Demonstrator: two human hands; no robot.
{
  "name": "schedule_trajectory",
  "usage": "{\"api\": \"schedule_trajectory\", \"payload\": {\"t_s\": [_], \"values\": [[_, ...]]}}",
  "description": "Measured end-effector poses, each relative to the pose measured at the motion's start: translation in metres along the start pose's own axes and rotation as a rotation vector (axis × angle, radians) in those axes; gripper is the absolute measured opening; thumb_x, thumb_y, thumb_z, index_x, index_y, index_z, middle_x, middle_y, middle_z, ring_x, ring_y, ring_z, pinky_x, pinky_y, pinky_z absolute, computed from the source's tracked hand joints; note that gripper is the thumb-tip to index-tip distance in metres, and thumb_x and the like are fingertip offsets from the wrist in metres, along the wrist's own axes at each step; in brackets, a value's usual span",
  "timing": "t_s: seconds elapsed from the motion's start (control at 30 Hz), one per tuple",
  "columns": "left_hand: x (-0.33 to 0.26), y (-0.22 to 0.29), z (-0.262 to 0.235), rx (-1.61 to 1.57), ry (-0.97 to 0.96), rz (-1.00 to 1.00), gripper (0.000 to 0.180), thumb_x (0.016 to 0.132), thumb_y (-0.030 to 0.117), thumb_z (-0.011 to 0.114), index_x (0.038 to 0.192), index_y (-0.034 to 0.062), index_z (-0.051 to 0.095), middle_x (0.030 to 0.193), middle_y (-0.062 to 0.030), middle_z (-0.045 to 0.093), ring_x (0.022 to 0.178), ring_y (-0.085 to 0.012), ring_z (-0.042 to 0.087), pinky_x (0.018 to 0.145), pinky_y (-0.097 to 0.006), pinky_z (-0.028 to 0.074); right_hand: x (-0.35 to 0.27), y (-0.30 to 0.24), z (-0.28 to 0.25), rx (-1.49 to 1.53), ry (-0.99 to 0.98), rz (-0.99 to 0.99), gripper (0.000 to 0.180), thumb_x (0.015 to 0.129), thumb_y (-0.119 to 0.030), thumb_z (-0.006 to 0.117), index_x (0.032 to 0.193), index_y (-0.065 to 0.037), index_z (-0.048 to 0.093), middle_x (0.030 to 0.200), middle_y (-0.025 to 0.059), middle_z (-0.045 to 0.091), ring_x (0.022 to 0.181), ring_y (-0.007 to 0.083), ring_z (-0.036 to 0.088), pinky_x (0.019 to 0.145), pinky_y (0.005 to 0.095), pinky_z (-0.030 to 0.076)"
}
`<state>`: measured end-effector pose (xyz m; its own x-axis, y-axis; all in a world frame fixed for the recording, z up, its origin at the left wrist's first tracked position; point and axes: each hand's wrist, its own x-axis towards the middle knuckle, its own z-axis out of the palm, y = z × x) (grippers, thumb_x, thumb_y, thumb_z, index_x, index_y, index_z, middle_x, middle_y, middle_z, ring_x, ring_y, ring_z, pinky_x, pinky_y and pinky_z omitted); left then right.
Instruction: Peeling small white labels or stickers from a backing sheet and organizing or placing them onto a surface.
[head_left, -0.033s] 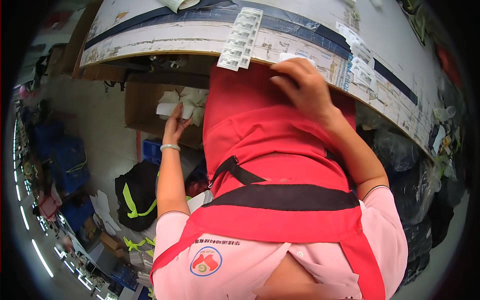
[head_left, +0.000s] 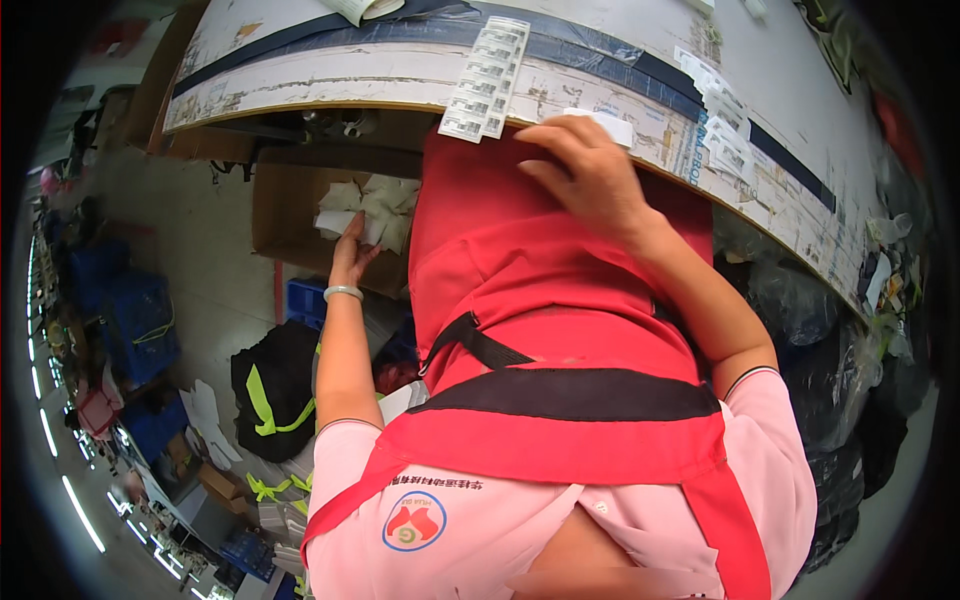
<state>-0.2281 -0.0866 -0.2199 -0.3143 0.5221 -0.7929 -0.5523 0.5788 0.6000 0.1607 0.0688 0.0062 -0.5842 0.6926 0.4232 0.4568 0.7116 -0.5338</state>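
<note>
In the head view, my left hand (head_left: 350, 262) has its fingers closed on a white piece (head_left: 334, 222) at the open carton (head_left: 276, 215), where several cream pieces (head_left: 383, 203) already lie heaped. This one is not yet let go. My right hand (head_left: 608, 192) has its fingers parted from the thumb, nothing visible between them, beside a white item (head_left: 614, 128) at the surface (head_left: 330, 88) edge. Label strips (head_left: 488, 78) lie nearby, looking largely unused, so I judge much remains.

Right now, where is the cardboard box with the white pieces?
In the head view, the cardboard box sits left of the red apron, below the near edge of the worktable, with the left hand at its opening.
</note>
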Motion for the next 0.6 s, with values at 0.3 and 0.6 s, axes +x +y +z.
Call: {"api": "schedule_trajectory", "payload": {"t_s": [0.3, 0.6], "values": [[0.002, -0.025, 0.022, 0.278, 0.217, 0.231, 0.036, 0.083, 0.011, 0.067, 0.117, 0.0022, 0.064, 0.102, -0.0064, 0.066, 0.083, -0.0112, 0.059, 0.069, -0.024, 0.046, 0.040, 0.011, 0.074, -0.274, -0.004, -0.161, 0.022, 0.078, -0.014, 0.067, 0.099, -0.010, 0.064, 0.106, 0.0029, 0.061, 0.103, 0.0219, 0.056, 0.093, 0.0347, 0.042], [-0.132, 0.058, 0.164, 0.245, -0.433, 0.526, 0.020, 0.095, 0.012, 0.058, 0.107, -0.0013, 0.067, 0.094, -0.0072, 0.069, 0.080, -0.0106, 0.064, 0.072, -0.023, 0.051, 0.049, 0.003, 0.064, -0.097, 0.104, -0.158, 0.021, 0.080, -0.019, 0.070, 0.099, -0.010, 0.066, 0.103, 0.0023, 0.064, 0.100, 0.0223, 0.058, 0.088, 0.0342, 0.044]]}}
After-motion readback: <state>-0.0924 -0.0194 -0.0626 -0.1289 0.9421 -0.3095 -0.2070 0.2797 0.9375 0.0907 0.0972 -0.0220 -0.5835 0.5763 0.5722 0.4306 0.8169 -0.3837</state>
